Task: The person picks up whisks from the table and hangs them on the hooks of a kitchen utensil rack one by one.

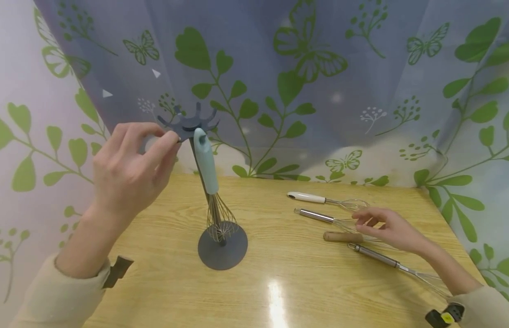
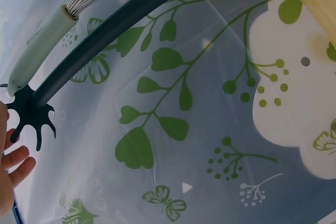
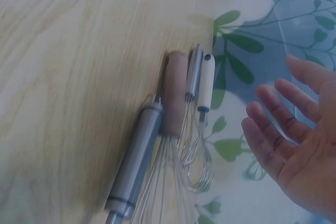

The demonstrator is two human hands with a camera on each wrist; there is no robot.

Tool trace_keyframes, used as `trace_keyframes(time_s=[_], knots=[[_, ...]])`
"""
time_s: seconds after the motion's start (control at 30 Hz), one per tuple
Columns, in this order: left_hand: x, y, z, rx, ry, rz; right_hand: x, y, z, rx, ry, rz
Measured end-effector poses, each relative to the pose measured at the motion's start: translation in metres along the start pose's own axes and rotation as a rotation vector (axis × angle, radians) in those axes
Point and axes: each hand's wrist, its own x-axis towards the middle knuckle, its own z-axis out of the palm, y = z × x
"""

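Observation:
My left hand (image 1: 133, 159) is at the top of a dark grey utensil stand (image 1: 223, 255), thumb and forefinger pinching the tip of one of its hooks. A whisk with a pale blue-green handle (image 1: 207, 164) hangs from the stand, wires down. In the left wrist view, the whisk handle (image 2: 42, 51) meets the hooked crown beside my fingertips. My right hand (image 1: 395, 230) hovers over several whisks lying on the table, its fingers loosely bent around nothing. These include a white-handled whisk (image 1: 307, 197), a slim steel whisk (image 1: 316, 215), a wooden-handled whisk (image 1: 342, 237) and a larger steel whisk (image 1: 375, 256).
The wood-grain table (image 1: 279, 273) runs back to a patterned curtain (image 1: 254, 82) with green leaves and butterflies. The stand's round base sits left of the lying whisks, with bare tabletop between them.

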Motion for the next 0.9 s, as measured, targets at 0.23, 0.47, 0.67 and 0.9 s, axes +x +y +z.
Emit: trace_keyframes(time_s=[0.23,0.47,0.67,0.9], knots=[[0.000,0.001,0.000,0.001,0.005,-0.002,-0.009,0.014,-0.002,0.003,-0.013,0.018],[0.000,0.001,0.000,0.003,0.003,-0.006,-0.016,0.028,0.001,0.028,-0.030,0.070],[-0.001,-0.002,0.001,0.001,0.007,0.002,-0.020,0.040,0.002,0.027,-0.059,0.082],[-0.001,-0.003,0.001,0.006,0.003,0.008,-0.024,0.052,0.005,0.038,-0.072,0.095]])
